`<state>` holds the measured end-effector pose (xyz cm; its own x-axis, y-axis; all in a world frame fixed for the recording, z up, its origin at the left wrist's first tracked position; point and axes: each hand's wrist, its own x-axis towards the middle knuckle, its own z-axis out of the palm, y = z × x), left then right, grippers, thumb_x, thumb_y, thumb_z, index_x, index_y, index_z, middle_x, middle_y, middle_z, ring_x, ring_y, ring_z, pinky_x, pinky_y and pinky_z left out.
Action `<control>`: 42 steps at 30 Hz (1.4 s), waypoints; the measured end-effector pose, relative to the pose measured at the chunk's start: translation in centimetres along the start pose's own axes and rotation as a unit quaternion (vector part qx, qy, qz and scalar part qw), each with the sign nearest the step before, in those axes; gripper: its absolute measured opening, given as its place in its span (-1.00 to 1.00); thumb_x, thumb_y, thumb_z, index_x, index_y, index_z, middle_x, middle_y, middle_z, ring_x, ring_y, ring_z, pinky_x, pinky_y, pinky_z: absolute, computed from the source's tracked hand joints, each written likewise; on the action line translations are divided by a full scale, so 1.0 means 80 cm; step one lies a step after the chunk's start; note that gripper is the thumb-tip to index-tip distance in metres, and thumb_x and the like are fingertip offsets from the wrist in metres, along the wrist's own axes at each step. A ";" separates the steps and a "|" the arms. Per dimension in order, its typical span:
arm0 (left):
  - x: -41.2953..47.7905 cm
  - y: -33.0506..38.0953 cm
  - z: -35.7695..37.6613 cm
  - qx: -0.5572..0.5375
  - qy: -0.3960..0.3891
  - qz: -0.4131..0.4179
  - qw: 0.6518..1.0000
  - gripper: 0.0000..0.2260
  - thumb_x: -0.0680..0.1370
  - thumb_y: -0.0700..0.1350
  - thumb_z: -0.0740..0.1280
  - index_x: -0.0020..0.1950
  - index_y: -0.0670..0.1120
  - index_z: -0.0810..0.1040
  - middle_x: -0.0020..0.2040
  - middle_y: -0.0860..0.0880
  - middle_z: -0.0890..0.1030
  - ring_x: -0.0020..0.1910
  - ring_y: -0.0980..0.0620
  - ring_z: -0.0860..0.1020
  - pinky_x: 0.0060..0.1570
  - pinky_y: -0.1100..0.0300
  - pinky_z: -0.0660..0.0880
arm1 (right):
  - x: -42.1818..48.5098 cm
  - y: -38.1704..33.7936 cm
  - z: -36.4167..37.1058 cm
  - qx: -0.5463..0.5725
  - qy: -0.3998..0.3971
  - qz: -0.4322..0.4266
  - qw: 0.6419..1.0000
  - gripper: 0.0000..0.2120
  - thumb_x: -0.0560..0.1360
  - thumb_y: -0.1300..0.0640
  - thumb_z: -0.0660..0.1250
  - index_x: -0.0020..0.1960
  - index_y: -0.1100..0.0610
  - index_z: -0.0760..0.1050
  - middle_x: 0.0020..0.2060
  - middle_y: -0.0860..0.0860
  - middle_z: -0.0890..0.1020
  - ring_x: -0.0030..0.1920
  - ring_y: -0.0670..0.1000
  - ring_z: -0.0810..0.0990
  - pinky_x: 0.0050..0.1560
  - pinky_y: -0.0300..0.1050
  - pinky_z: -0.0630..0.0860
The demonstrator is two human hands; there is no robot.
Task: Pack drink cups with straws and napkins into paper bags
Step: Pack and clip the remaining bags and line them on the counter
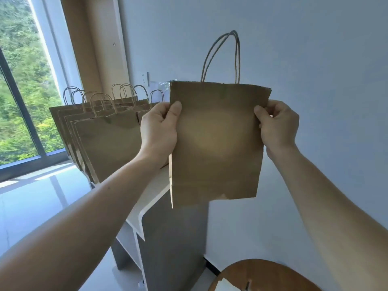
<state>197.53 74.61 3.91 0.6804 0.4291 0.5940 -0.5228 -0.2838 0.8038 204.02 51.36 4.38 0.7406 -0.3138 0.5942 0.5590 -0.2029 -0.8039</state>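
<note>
A flat, folded brown paper bag [216,141] with twisted paper handles hangs upright in the air in front of the wall. My left hand [158,132] grips its left edge, thumb on the front face. My right hand [277,124] pinches its right edge near the top. To the left, several more brown paper bags [109,141] stand in a row on a white shelf unit [151,198]. No cups, straws or napkins are in view.
A large window [23,91] fills the left side above a glossy white floor. A pale wall is behind the bag. A round wooden tabletop [266,274] shows at the bottom right edge, with a white object on it.
</note>
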 end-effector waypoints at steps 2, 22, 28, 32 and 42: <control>0.024 0.010 -0.008 0.034 0.023 0.023 0.999 -0.70 0.58 0.06 0.34 -0.25 -0.10 0.57 -0.42 0.10 0.38 -0.41 0.16 0.29 -0.40 0.33 0.27 | 0.018 -0.006 0.027 0.020 -0.017 0.000 1.000 -0.88 0.46 0.07 0.39 -0.15 -0.17 0.57 -0.28 -0.20 0.60 -0.24 -0.07 0.57 0.00 -0.03 0.60; 0.186 -0.195 -0.076 0.163 0.082 0.025 0.983 -0.67 0.60 -0.01 0.35 -0.26 -0.21 0.50 -0.41 -0.12 0.40 -0.42 0.15 0.30 -0.41 0.30 0.26 | 0.125 0.134 0.339 -0.037 -0.180 0.056 0.981 -0.91 0.54 0.16 0.35 -0.12 0.09 0.60 -0.38 -0.05 0.60 -0.41 -0.06 0.55 -0.13 0.10 0.57; 0.195 -0.279 -0.052 0.206 0.005 0.026 0.978 -0.69 0.58 -0.01 0.38 -0.28 -0.17 0.54 -0.44 -0.12 0.48 -0.45 0.14 0.33 -0.34 0.06 0.39 | 0.140 0.209 0.374 -0.075 -0.183 0.102 0.975 -0.87 0.61 0.19 0.26 -0.04 0.11 0.58 -0.35 0.04 0.64 -0.40 -0.03 0.59 -0.14 0.03 0.61; 0.196 -0.307 -0.042 0.238 -0.018 0.089 0.967 -0.62 0.58 -0.06 0.40 -0.35 -0.17 0.38 -0.45 0.05 0.33 -0.42 0.04 0.31 -0.36 0.03 0.35 | 0.148 0.233 0.384 -0.069 -0.189 0.124 0.972 -0.83 0.64 0.19 0.21 0.05 0.21 0.57 -0.35 0.04 0.61 -0.40 -0.04 0.57 -0.15 0.00 0.58; 0.192 -0.333 -0.033 0.202 -0.023 0.109 0.973 -0.74 0.56 0.01 0.32 -0.18 -0.18 0.58 -0.28 0.06 0.55 -0.34 -0.03 0.52 -0.31 -0.01 0.49 | 0.154 0.255 0.389 -0.044 -0.183 0.126 0.974 -0.83 0.63 0.18 0.19 -0.06 0.10 0.54 -0.32 0.04 0.64 -0.34 -0.01 0.61 0.01 0.17 0.59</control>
<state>220.53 91.00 -8.47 0.6024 0.2850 0.7456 -0.4197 -0.6815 0.5995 236.13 72.21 -3.88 0.9422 -0.0163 0.3347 0.3208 -0.2457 -0.9147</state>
